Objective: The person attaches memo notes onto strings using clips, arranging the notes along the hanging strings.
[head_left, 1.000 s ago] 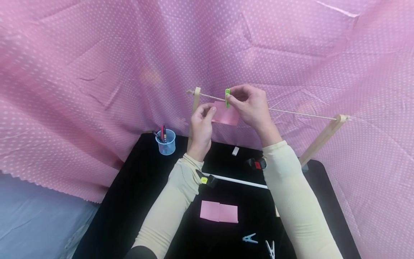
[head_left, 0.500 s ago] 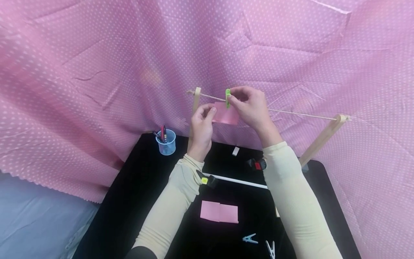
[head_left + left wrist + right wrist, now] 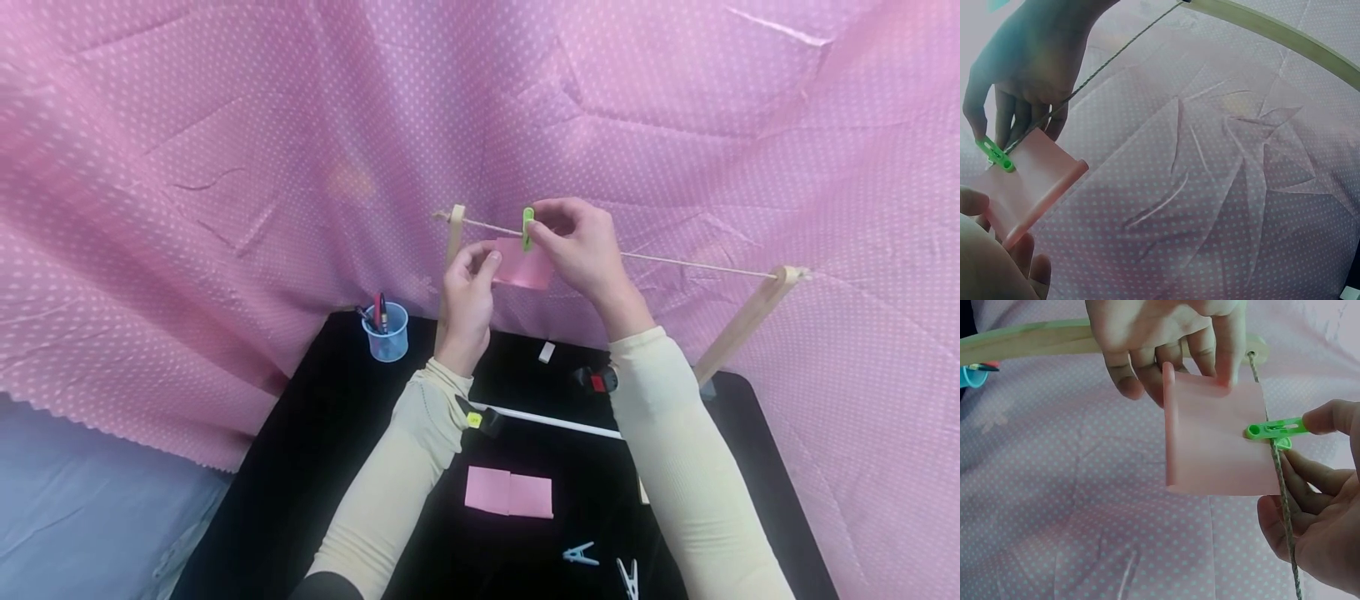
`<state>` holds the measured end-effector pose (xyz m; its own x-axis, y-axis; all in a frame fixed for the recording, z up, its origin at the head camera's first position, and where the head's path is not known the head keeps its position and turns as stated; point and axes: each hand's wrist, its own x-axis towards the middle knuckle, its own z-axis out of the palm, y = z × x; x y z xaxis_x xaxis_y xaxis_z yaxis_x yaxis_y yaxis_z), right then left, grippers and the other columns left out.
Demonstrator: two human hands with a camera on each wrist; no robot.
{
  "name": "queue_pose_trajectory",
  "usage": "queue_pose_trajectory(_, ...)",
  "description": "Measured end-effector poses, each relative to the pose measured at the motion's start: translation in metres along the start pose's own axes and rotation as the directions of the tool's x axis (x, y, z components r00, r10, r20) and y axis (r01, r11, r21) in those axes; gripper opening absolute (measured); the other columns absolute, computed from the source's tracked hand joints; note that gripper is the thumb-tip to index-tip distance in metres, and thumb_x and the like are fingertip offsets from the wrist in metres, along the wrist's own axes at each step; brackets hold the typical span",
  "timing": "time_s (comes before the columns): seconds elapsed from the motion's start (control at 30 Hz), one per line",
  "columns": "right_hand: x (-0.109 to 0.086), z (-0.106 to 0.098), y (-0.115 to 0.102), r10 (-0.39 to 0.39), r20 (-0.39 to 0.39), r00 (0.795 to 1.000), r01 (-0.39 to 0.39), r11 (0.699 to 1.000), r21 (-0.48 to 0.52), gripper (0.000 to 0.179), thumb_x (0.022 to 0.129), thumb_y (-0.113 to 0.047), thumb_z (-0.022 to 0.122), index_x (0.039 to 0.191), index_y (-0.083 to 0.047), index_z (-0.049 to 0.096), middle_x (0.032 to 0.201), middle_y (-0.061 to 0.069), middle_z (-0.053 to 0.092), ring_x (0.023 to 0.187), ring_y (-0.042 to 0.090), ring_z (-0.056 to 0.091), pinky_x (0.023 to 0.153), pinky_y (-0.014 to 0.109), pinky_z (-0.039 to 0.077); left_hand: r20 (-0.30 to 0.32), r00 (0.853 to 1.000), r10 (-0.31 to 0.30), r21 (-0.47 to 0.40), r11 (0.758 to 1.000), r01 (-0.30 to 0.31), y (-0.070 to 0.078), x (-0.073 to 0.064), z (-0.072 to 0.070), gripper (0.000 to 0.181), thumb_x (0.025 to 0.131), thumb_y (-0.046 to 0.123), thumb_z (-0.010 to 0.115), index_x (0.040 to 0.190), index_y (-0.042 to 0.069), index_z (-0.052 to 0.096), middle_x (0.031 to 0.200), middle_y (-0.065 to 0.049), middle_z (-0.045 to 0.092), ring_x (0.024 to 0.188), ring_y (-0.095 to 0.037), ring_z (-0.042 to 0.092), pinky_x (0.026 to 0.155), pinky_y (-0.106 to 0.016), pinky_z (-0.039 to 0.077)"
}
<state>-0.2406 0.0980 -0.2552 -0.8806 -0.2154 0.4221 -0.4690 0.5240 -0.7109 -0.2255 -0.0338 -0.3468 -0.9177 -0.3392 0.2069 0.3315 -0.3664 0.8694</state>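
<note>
The pink sticky note [image 3: 1210, 437] hangs with its top edge along the rope [image 3: 1284, 506] and its bottom edge curled. A green clothespin [image 3: 1266, 430] overlaps that top edge, its handles pinched by the right hand [image 3: 585, 250]. The left hand [image 3: 469, 300] pinches the note's side edge. Rope stretches rightward to the wooden post [image 3: 750, 321]. Below, 2 pink notes [image 3: 487, 490] lie well inside the black table's [image 3: 315, 467] left edge.

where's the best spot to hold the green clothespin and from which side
Probably the upper end of the green clothespin, from the person's right: its lower tip overlaps the pink paper, leaving that end sticking out past the rope, where the right hand pinches it. Squeezing there would likely open it.
</note>
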Motion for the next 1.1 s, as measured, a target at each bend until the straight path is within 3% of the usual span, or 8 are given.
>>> queue_pose_trajectory(0.23, 0.002, 0.0, 0.001, -0.014, -0.007, 1.0, 0.014, 1.0, 0.012, 0.031, 0.093, -0.016, 0.068, 0.121, -0.001, 0.069, 0.116, 0.016, 0.073, 0.098, 0.029, 0.07, 0.091, 0.037, 0.056, 0.024, 1.0, -0.007, 0.02, 1.0, 0.006, 0.0, 0.0, -0.003, 0.025, 0.1, 0.009, 0.061, 0.123, 0.0, 0.064, 0.112, -0.007, 0.066, 0.098, -0.012, 0.059, 0.086, -0.025, 0.048)
queue_pose_trajectory(0.37, 0.004, 0.001, 0.001, -0.031, -0.019, 0.999, 0.032, 0.999, 0.028, 0.032, 0.093, -0.014, 0.068, 0.121, 0.0, 0.069, 0.115, 0.017, 0.073, 0.1, 0.028, 0.069, 0.091, 0.036, 0.055, 0.031, 1.0, 0.001, 0.02, 1.0, -0.002, -0.001, 0.0, -0.005, 0.027, 0.1, 0.008, 0.061, 0.124, -0.001, 0.063, 0.115, -0.009, 0.066, 0.099, -0.012, 0.059, 0.088, -0.028, 0.048)
queue_pose_trajectory(0.6, 0.005, -0.001, 0.001, -0.057, -0.09, 0.994, 0.062, 0.996, 0.059, 0.032, 0.092, -0.011, 0.068, 0.121, 0.002, 0.068, 0.113, 0.018, 0.072, 0.103, 0.026, 0.067, 0.094, 0.036, 0.054, 0.031, 0.999, 0.01, 0.005, 1.0, -0.011, -0.003, 0.002, -0.013, 0.03, 0.099, 0.005, 0.06, 0.128, -0.002, 0.062, 0.123, -0.013, 0.065, 0.103, -0.012, 0.059, 0.087, -0.025, 0.048)
queue_pose_trajectory(0.9, -0.007, -0.016, 0.004, -0.114, -0.176, 0.978, 0.13, 0.988, 0.082, 0.026, 0.094, -0.005, 0.065, 0.118, 0.002, 0.069, 0.114, 0.016, 0.072, 0.09, 0.002, 0.06, 0.087, 0.021, 0.05, 0.038, 0.999, 0.022, 0.035, 0.999, -0.023, -0.006, 0.002, -0.03, 0.032, 0.098, 0.004, 0.06, 0.13, -0.004, 0.061, 0.128, -0.019, 0.065, 0.101, -0.009, 0.061, 0.085, -0.024, 0.049)
queue_pose_trajectory(1.1, -0.024, -0.023, 0.01, -0.151, -0.248, 0.957, 0.174, 0.982, 0.071, 0.02, 0.095, -0.007, 0.064, 0.112, 0.002, 0.071, 0.107, 0.012, 0.074, 0.088, -0.003, 0.06, 0.087, 0.018, 0.047, 0.064, 0.998, 0.015, 0.05, 0.999, -0.018, -0.007, -0.001, -0.043, 0.031, 0.099, 0.005, 0.059, 0.128, -0.006, 0.061, 0.119, -0.015, 0.067, 0.099, -0.011, 0.064, 0.086, -0.024, 0.05)
